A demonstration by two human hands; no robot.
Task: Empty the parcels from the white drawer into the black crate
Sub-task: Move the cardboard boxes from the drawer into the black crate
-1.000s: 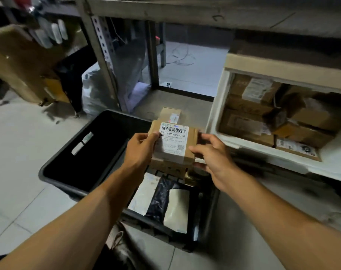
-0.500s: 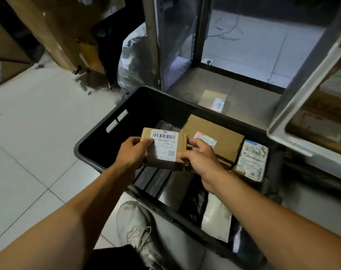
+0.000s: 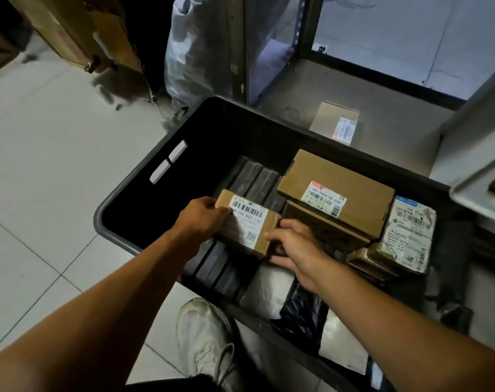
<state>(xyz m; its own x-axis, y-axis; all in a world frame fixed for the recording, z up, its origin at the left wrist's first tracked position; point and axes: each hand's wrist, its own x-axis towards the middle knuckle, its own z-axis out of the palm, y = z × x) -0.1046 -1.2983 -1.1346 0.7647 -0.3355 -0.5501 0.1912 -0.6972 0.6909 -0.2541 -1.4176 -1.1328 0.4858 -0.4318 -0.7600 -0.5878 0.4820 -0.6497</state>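
Lowered since the earlier frame, the small labelled parcel (image 3: 247,226) now sits inside the black crate (image 3: 144,190), just left of the larger cardboard box (image 3: 334,193). Left hand (image 3: 201,219) and right hand (image 3: 294,247) each grip one of its ends.

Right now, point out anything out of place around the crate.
One small cardboard parcel lies on the low shelf outside the black crate, beyond its far wall. The larger box in the crate sits tilted on another box. Nothing looks spilled or torn.
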